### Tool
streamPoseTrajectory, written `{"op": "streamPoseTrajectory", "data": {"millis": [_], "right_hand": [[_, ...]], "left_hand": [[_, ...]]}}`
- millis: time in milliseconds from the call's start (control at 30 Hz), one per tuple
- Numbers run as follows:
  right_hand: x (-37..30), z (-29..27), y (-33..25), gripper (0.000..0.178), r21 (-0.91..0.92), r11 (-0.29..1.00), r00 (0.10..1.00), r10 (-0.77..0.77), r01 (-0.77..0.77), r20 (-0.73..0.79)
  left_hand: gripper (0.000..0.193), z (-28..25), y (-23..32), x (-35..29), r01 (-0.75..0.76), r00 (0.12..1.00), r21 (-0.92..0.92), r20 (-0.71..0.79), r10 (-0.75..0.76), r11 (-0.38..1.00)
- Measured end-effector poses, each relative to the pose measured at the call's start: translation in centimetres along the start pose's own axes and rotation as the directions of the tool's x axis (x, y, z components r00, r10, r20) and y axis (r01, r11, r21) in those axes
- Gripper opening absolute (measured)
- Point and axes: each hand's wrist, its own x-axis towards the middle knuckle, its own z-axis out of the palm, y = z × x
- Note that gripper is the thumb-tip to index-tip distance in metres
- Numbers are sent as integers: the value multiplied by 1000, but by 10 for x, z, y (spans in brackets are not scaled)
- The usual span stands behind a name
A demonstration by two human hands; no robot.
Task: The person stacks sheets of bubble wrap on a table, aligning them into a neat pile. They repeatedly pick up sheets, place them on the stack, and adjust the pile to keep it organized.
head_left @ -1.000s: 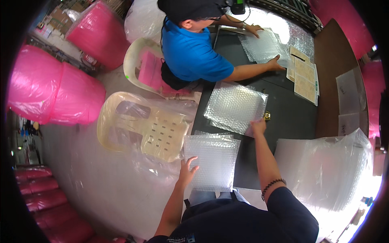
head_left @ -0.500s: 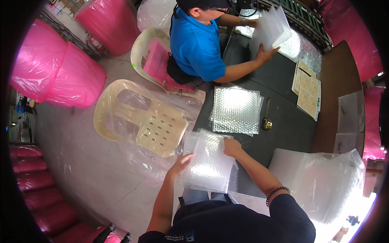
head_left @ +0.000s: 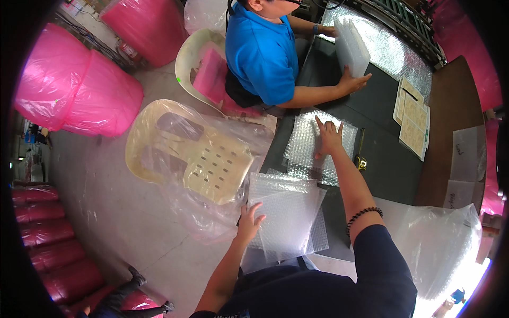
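Observation:
A loose pile of clear bubble wrap sheets (head_left: pixel 289 212) lies right in front of me at the near end of the black table, its sheets fanned out of line. At its left edge rests my left hand (head_left: pixel 249 223), the visible fingers apart on the plastic. Farther off, my right hand (head_left: pixel 331 139) reaches over a second stack of bubble wrap sheets (head_left: pixel 303 135). Its fingers are spread on or just above the top sheet; contact is hard to judge. A yellow tape measure (head_left: pixel 361 162) sits just right of that stack.
Across the table (head_left: pixel 382 130), a co-worker in a blue shirt (head_left: pixel 262 55) holds a bundle of clear sheets (head_left: pixel 352 49). Papers with a pen (head_left: pixel 412 117) lie by the brown board (head_left: pixel 450 106). A plastic-draped chair (head_left: pixel 217 164) stands left; clear plastic (head_left: pixel 424 238) is at right.
My right hand has left the near pile and moved forward onto the far stack, its fingers spreading. The near sheets now lie fanned. The co-worker's bundle has come together more squarely.

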Motion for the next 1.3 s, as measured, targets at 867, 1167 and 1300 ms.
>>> {"op": "streamPoseTrajectory", "data": {"millis": [867,1167,1300], "right_hand": [[-233,90,-19,88,928,-306,942,191,-210,276],[-238,44,53,63,502,834,927,-344,231,146],[-161,79,72,64,647,734,946,17,207,-323]], "left_hand": [[101,-15,49,0,194,980,-465,136,-147,863],[48,5,-3,12,-217,942,-556,95,320,802],[46,-10,44,11,-177,941,-517,160,297,838]]}}
